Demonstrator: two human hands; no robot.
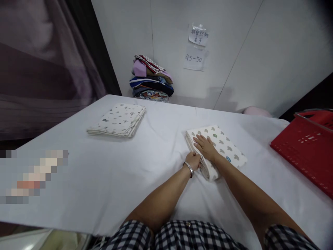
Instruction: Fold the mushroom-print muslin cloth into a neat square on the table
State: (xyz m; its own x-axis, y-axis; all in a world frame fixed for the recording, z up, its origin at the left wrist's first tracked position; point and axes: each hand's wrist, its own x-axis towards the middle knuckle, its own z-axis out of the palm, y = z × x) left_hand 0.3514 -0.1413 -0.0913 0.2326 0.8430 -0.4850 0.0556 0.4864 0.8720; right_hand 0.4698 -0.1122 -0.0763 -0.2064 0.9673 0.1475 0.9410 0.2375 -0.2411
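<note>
A folded white cloth (229,147) with grey, green and blue mushroom-like prints lies on the white-covered table in front of me. My right hand (206,148) rests flat on top of it, fingers stretched out. At the cloth's near left edge, my left hand (194,160) is closed on the folded layers; a silver bracelet is on that wrist. Another folded white cloth (118,119) with small dark prints lies apart, further back on the left, touched by neither hand.
A red plastic basket (307,149) with a metal handle stands at the right. Behind the table's far edge rises a stack of folded fabrics (152,81) against the wall. Two paper notes (195,59) hang there. A curtain (47,62) covers the left side; a blurred-out patch sits at the left edge.
</note>
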